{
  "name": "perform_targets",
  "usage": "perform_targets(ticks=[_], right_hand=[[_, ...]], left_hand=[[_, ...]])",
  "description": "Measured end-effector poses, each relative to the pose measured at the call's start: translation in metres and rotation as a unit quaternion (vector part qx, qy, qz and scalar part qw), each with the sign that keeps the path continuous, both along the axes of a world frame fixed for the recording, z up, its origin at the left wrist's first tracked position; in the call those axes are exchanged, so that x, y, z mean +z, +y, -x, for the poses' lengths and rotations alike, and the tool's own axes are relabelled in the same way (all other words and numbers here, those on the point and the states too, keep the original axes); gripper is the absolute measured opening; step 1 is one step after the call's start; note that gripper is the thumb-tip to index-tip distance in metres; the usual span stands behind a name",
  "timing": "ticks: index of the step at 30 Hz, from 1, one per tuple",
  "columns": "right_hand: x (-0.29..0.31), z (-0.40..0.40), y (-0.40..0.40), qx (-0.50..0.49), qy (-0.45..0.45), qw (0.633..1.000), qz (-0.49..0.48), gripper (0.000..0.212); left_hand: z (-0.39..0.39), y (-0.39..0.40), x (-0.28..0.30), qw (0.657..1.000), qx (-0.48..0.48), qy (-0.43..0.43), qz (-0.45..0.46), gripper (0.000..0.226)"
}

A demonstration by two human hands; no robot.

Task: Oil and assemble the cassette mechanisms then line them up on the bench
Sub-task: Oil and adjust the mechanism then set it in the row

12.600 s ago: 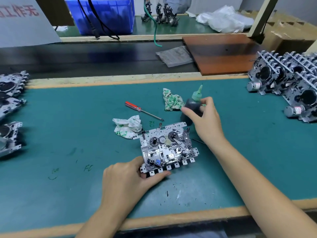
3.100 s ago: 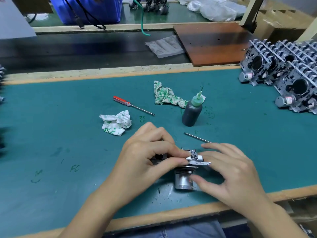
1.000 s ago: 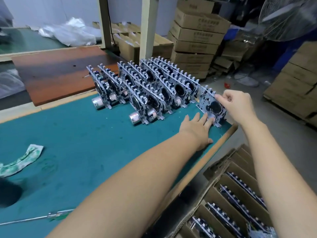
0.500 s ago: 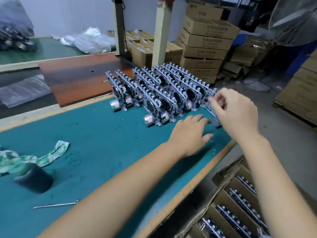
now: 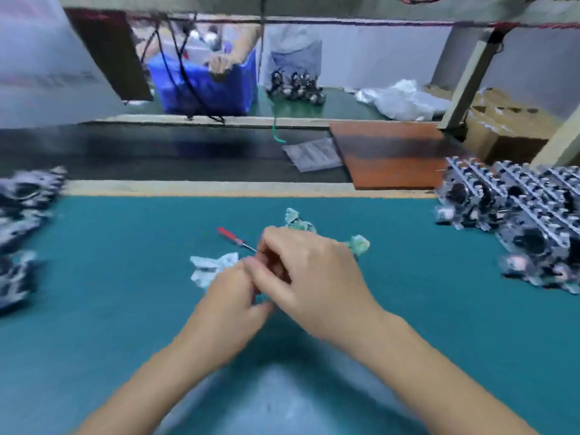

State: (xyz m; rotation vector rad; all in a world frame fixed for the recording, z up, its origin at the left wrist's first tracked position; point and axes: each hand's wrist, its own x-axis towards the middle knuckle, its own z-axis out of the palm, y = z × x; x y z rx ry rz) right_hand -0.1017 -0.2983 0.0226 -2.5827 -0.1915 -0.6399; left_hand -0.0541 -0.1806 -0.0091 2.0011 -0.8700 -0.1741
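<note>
Now both hands meet over the middle of the bench (image 5: 94,309), near its front edge. The right hand (image 5: 317,284) lies over the left hand (image 5: 232,306), fingers loosely curled and touching; blur hides whether they hold anything, so I cannot tell. Finished mechanisms (image 5: 518,221) stand in rows at the right edge, probably lined up as the task asks. More mechanisms (image 5: 22,227) lie at the left edge, likely waiting. A screwdriver (image 5: 235,238) and rags (image 5: 213,268) sit just beyond the hands, within reach.
</note>
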Motion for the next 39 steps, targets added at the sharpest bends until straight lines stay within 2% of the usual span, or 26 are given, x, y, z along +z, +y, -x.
perform_targets(ticks=[2,4,9,11,13,15,16,19,21,25,28,32,35,39], right_hand=[[-0.003,-0.028,0.041,0.074,0.043,0.996,0.007,0.021],[-0.009,-0.053,0.078,0.121,0.067,0.990,0.017,0.021],[-0.032,-0.098,0.159,0.182,0.114,0.977,0.011,0.021],[-0.040,-0.115,0.187,0.193,0.129,0.973,-0.014,0.021],[-0.045,-0.133,0.209,0.173,0.171,0.968,-0.058,0.023],[-0.052,-0.151,0.226,0.133,0.226,0.963,-0.066,0.033],[-0.057,-0.157,0.232,0.119,0.255,0.958,-0.051,0.040],[-0.069,-0.168,0.245,0.119,0.288,0.950,-0.002,0.046],[-0.074,-0.171,0.247,0.126,0.281,0.951,0.007,0.039],[-0.074,-0.172,0.239,0.148,0.265,0.953,0.013,0.024],[-0.069,-0.159,0.222,0.163,0.244,0.954,0.059,0.027],[-0.067,-0.116,0.176,0.146,0.218,0.961,0.084,0.029],[-0.066,-0.068,0.136,0.126,0.231,0.962,0.074,0.030],[-0.062,-0.010,0.092,0.101,0.270,0.956,0.060,0.033]], left_hand=[[-0.016,0.048,-0.005,0.995,0.096,0.003,-0.013,0.050],[-0.031,0.089,-0.014,0.983,0.179,-0.015,-0.026,0.053],[-0.055,0.172,-0.026,0.933,0.327,-0.107,-0.104,0.036],[-0.065,0.203,-0.030,0.896,0.387,-0.167,-0.140,0.025],[-0.070,0.229,-0.036,0.846,0.462,-0.204,-0.173,0.033],[-0.075,0.249,-0.041,0.798,0.536,-0.196,-0.194,0.043],[-0.078,0.257,-0.045,0.787,0.554,-0.172,-0.211,0.050],[-0.088,0.275,-0.056,0.796,0.520,-0.095,-0.295,0.059],[-0.090,0.280,-0.061,0.799,0.482,-0.095,-0.347,0.061],[-0.083,0.278,-0.061,0.805,0.444,-0.106,-0.380,0.065],[-0.069,0.265,-0.060,0.833,0.404,-0.109,-0.362,0.079],[-0.042,0.232,-0.055,0.882,0.319,-0.089,-0.336,0.121],[-0.018,0.197,-0.055,0.918,0.267,-0.070,-0.286,0.116],[0.014,0.152,-0.056,0.949,0.211,-0.049,-0.229,0.104]])
